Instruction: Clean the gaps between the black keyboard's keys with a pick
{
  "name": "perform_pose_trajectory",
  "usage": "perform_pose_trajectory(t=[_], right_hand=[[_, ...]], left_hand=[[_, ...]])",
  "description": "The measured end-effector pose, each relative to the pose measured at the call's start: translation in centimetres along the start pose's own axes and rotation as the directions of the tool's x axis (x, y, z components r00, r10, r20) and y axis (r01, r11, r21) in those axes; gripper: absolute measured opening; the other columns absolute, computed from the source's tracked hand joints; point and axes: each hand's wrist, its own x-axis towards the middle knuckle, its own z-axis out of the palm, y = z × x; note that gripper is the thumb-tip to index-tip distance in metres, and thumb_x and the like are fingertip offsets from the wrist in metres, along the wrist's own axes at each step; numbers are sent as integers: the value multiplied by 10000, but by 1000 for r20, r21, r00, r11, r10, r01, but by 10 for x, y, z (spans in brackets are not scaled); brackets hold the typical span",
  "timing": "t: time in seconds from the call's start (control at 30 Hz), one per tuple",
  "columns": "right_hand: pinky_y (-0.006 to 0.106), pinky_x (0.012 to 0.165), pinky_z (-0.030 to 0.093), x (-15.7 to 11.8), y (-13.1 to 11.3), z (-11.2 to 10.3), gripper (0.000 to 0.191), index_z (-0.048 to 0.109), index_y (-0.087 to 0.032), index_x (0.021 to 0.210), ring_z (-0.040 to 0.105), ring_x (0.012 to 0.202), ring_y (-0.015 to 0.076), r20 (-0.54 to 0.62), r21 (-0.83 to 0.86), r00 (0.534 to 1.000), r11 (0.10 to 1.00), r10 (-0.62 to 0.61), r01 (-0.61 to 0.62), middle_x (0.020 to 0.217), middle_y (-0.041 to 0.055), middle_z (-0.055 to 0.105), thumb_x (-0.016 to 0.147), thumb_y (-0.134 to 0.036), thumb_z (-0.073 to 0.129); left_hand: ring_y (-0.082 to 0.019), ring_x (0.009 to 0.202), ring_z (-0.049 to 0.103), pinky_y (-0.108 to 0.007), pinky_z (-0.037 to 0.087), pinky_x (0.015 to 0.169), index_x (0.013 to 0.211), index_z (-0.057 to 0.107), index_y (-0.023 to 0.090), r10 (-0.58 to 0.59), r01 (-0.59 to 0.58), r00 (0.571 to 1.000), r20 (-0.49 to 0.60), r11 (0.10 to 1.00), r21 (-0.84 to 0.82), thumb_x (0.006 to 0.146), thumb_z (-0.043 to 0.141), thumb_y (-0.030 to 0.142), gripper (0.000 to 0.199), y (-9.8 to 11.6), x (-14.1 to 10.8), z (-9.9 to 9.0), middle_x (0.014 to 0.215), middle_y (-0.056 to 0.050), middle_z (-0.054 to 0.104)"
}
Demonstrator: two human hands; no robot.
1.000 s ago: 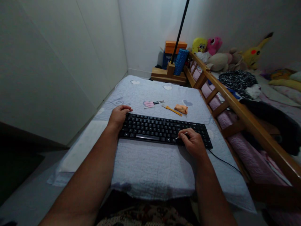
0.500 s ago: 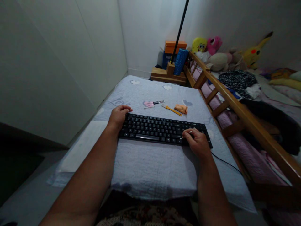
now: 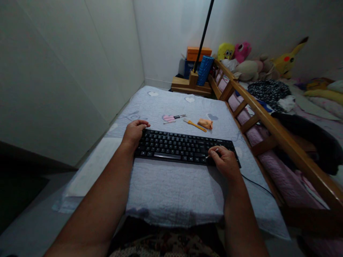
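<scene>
A black keyboard [image 3: 171, 145] lies across the cloth-covered table, its cable [image 3: 258, 183] running off to the right. At its upper left corner my left hand [image 3: 134, 134] is closed on the edge, fingertips lying just beyond it. My right hand [image 3: 225, 160] rests over the right part of the keys. Between its thumb and fingers is a thin white cotton swab [image 3: 208, 156], one tip touching down near the arrow keys. My right palm hides part of the number pad.
Behind the keyboard lie a yellow-handled brush [image 3: 197, 125], an orange wrapped bundle [image 3: 205, 124], a slim dark-handled tool [image 3: 178, 116] and another thin white stick [image 3: 169, 122]. A wooden bed rail [image 3: 257, 112] borders the table's right side; a pale cabinet wall [image 3: 80, 71] stands left.
The view has shifted very slightly. Both hands, the cotton swab and the keyboard keep nearly the same places.
</scene>
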Motion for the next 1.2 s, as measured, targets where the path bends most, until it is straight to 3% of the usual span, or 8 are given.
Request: perform_pose_trajectory(t=[1.2], right_hand=[[367, 786, 472, -1, -15, 13, 199, 707, -215, 792, 647, 840, 235, 31, 55, 997, 996, -67, 65, 837, 67, 695, 887, -293, 552]], left_hand=[[-225, 837, 622, -361, 449, 844, 745, 666, 184, -13, 13, 1000, 0, 1000, 18, 635, 613, 201, 123, 3, -2, 1, 840, -60, 719]])
